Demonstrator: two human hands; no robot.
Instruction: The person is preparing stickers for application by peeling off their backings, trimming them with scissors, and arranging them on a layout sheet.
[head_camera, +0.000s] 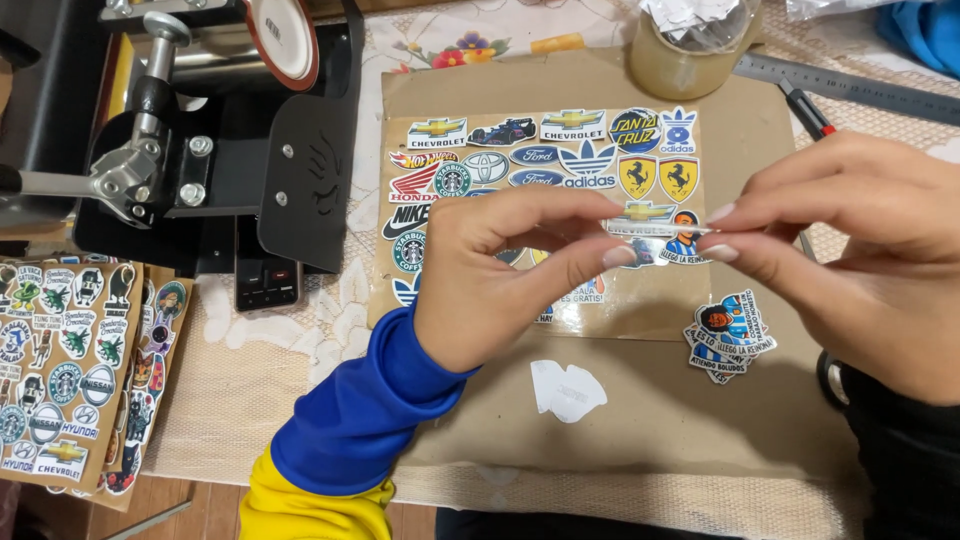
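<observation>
Head camera view, looking down at two bare hands meeting over a brown cardboard board (740, 130). Between them stretches a small sticker (648, 218), seemingly under a clear film, its long axis running left to right. It hovers just above a sheet of colourful logo stickers (545, 165) lying on the board. Left hand (500, 275), in a blue and yellow sleeve, pinches the sticker's left end between thumb and forefinger. Right hand (860, 250) pinches the right end, fingertips pressed together on the film edge. Both hands are equally close to it. A white paper scrap (565, 390) lies nearer the body, and loose stickers (728, 335) sit below the right hand.
</observation>
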